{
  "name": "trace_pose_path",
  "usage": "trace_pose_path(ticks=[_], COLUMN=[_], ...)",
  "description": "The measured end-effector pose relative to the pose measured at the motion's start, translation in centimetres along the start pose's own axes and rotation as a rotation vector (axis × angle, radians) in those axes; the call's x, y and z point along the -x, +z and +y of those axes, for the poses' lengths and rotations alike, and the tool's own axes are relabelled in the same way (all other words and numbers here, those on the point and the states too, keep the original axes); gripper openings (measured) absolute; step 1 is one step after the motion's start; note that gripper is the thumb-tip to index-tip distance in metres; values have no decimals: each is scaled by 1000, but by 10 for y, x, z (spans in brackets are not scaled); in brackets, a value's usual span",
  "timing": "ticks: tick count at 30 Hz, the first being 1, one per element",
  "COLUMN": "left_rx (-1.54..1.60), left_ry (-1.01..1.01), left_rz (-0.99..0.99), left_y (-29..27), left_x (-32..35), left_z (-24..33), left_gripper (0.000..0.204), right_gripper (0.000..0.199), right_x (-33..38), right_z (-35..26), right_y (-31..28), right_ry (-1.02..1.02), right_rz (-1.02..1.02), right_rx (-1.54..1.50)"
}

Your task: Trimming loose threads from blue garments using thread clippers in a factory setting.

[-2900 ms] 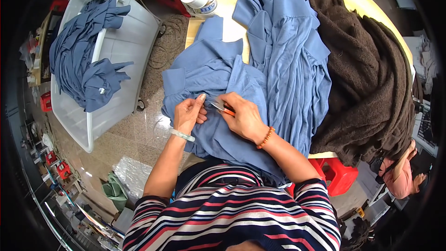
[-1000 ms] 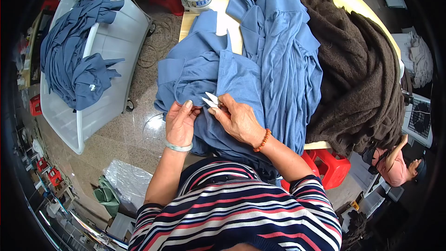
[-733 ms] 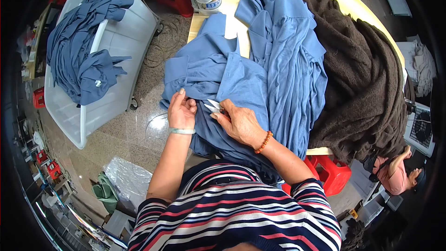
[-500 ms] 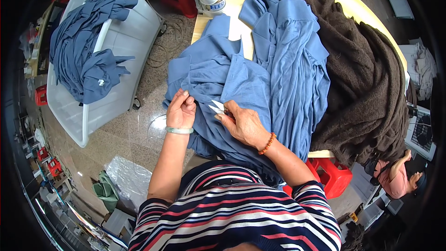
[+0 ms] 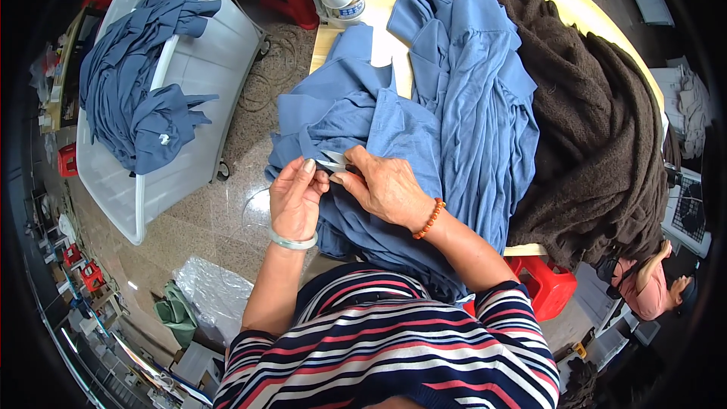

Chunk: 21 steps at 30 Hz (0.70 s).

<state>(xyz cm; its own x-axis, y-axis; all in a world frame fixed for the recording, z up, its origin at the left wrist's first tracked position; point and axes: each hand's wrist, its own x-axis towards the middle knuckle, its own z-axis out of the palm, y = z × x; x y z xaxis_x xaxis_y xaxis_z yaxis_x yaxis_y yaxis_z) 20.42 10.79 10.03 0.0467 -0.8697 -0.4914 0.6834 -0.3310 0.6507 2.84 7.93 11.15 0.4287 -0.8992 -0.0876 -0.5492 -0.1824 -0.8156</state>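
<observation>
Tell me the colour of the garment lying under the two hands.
The garment is plain blue; the head view shows it best.

Your left hand (image 5: 296, 201): thumb, fingertips pinched together. Your right hand (image 5: 388, 190): curled, back upward, just beside left. Both forearms (image 5: 274, 288) angled inward.

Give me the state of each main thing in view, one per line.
Pointed silver metal snips: blades apart, in the right hand
Left hand: fingers curled; whether gripping cloth is unclear
Blue fabric garment under the hands: spread, wrinkled
Blue fabric garment beside it: gathered in lengthwise folds
Dark brown textured cloth: heaped, rumpled
Grey plastic wheeled bin: open, blue garments draped over its rim
</observation>
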Motion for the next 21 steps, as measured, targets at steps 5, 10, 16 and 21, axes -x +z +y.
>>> trace_pose_path(ticks=[5, 10, 16, 21], left_rx=[-58, -39, 9, 2], left_ry=[42, 33, 10, 1], left_rz=[-29, -41, -32, 24], left_y=[2, -1, -5, -4], left_x=[3, 4, 2, 2], left_z=[0, -2, -1, 0], left_gripper=[10, 11, 11, 10], right_gripper=[24, 22, 21, 20], right_x=[-5, -5, -2, -2], right_z=[-4, -2, -4, -1], right_y=[0, 2, 3, 9], right_ry=[-50, -65, 38, -32], right_rz=[32, 54, 69, 47], right_rx=[17, 5, -62, -22])
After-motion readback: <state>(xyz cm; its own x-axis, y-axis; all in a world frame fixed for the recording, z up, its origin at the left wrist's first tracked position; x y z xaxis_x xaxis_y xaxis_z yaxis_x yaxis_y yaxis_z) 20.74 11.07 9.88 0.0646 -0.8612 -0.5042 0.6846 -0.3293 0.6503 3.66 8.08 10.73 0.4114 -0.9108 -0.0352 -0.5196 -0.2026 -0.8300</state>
